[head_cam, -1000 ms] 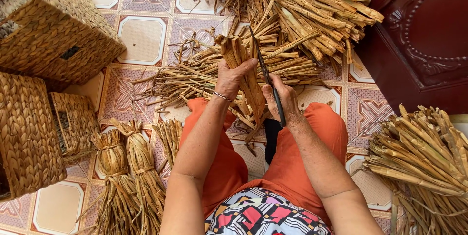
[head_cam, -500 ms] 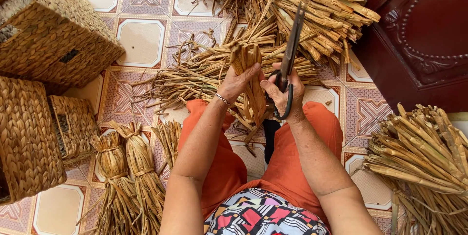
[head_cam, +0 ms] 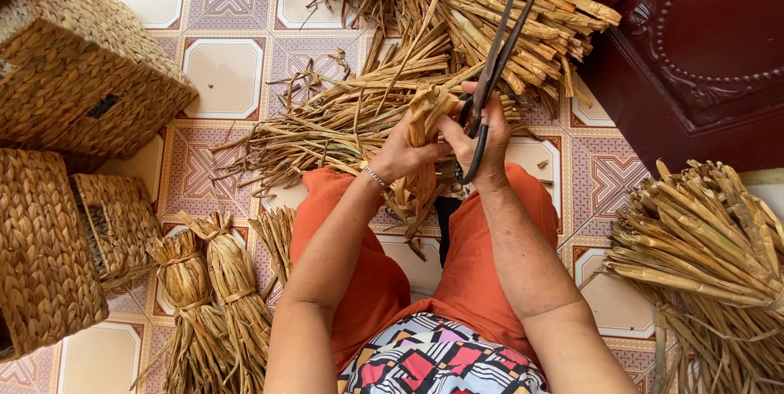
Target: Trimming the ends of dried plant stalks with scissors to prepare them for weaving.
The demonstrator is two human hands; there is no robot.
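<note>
Over the lap, between the orange-clad knees, the left hand [head_cam: 402, 151] is clamped around a folded bunch of dried stalks [head_cam: 423, 141], holding it upright with its top poking above the fingers. Right beside it, touching it, the right hand [head_cam: 482, 142] is gripping the looped handle of big dark shears [head_cam: 490, 75], fingers closed tight through the loop; the long blades are pointing up and away, slightly parted, and clear of the bunch at this instant. Stalk ends are hanging down below the left fist toward the tiled floor [head_cam: 224, 75].

Moving outward: a loose pile of dried stalks [head_cam: 457, 26] is lying just ahead of the knees, a big one, so by my reckoning plenty is waiting to be handled. Two tied bundles [head_cam: 214, 296] are lying by the left knee, looking finished, and another heap of stalks [head_cam: 702, 239] is sitting well off to the right. Woven baskets [head_cam: 73, 75] are stacked at far left, and a dark wooden door [head_cam: 694, 51] is filling the upper right.
</note>
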